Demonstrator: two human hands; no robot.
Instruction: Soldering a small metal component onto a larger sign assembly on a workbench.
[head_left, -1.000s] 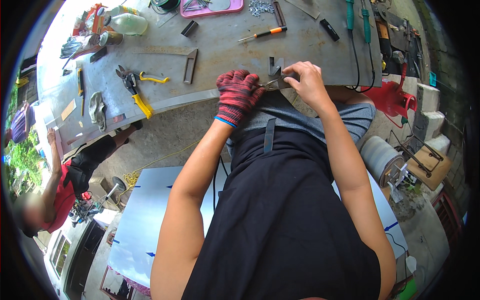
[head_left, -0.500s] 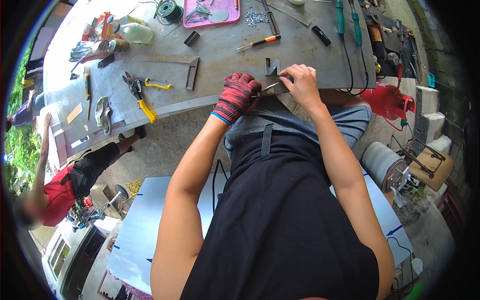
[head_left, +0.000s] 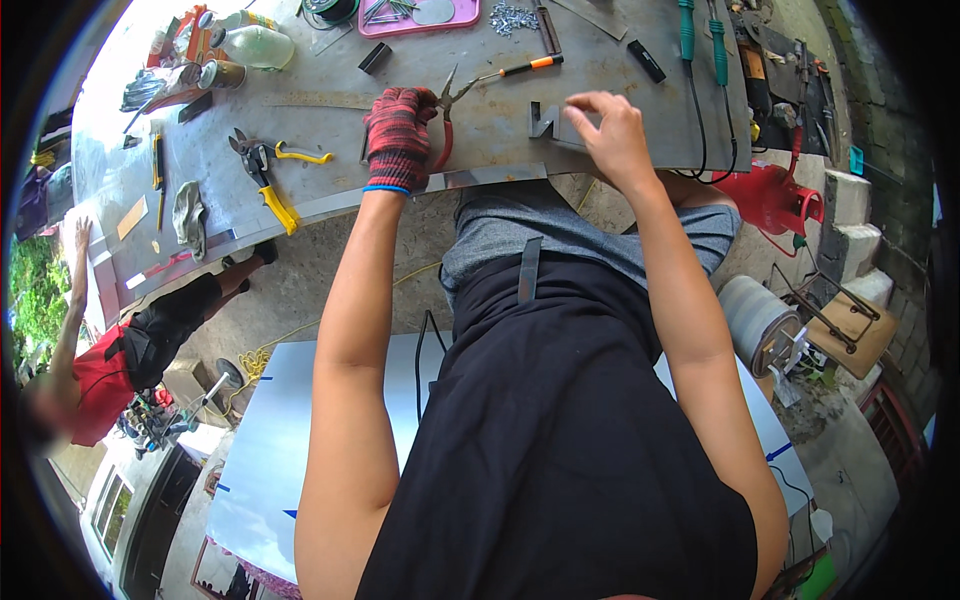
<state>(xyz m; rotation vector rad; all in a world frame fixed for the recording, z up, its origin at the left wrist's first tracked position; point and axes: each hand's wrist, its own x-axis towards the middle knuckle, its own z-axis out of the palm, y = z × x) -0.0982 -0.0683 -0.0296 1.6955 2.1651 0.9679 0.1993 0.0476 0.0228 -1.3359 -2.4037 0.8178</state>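
Note:
My left hand (head_left: 400, 135), in a red and black knitted glove, holds a pair of pliers (head_left: 444, 148) with a red handle; their jaws stand apart and point to the far side of the table. The glove covers part of a try square (head_left: 320, 101) lying on the metal table. My bare right hand (head_left: 615, 130) hovers by the table's near edge, thumb and forefinger apart, holding nothing that I can see. Just left of it lies a small bent metal piece (head_left: 543, 120). A screwdriver (head_left: 530, 66) with an orange and black handle lies beyond the pliers' tips.
Yellow-handled snips (head_left: 265, 180), a grey cloth (head_left: 188, 208) and a cutter knife (head_left: 158, 170) lie to the left. At the back are a pink tray (head_left: 462, 22) and screws (head_left: 512, 18). Green-handled tools with cables (head_left: 718, 70) lie right. Another person (head_left: 105, 375) stands far left.
My left hand has moved left and away from me with the pliers, whose jaws now show spread apart. My right hand has drawn slightly right, away from the pliers, and its fingers have parted.

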